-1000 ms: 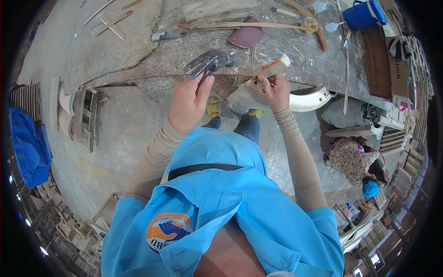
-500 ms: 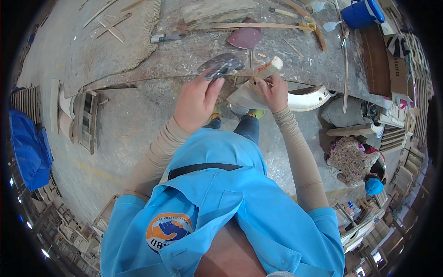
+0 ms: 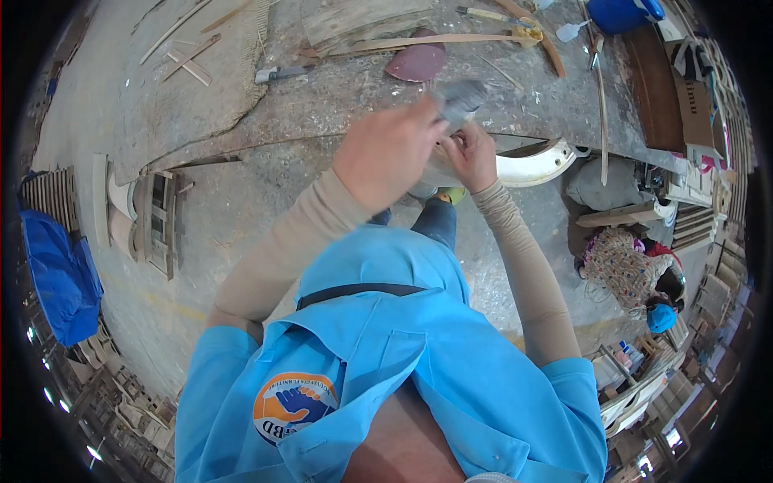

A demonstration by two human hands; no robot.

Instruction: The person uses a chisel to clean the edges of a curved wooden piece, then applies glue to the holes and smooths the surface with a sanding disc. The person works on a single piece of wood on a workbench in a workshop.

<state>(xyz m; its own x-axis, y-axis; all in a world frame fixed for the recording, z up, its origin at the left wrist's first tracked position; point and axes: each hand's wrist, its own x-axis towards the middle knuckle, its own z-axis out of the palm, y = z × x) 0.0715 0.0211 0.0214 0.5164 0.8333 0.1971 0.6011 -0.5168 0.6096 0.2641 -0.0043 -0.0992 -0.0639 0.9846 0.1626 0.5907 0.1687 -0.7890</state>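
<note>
My left hand (image 3: 382, 153), blurred by motion, is closed on a dark grey sheet (image 3: 463, 98) that looks like worn sandpaper. It reaches across in front of me, and the sheet now covers the pale block end above my right hand. My right hand (image 3: 473, 157) is closed, thumb and fingers pinching a pale wooden piece whose end is hidden behind the sheet. Beside and below it, a curved white wooden part (image 3: 535, 167) with dark holes extends right along the table's near edge. Whether the pinched piece joins this part, I cannot tell.
A stained worktable (image 3: 322, 105) spans the far side. On it lie a maroon disc (image 3: 416, 63), a grey-headed tool (image 3: 278, 74), long wood strips (image 3: 427, 40) and a blue container (image 3: 624, 14). A person (image 3: 624, 270) crouches at right. Stacked slats and a blue sheet (image 3: 60, 274) are at left.
My left hand has swung right with the dark grey sheet, bringing it over the pale block end. My right hand has stayed nearly in place.
</note>
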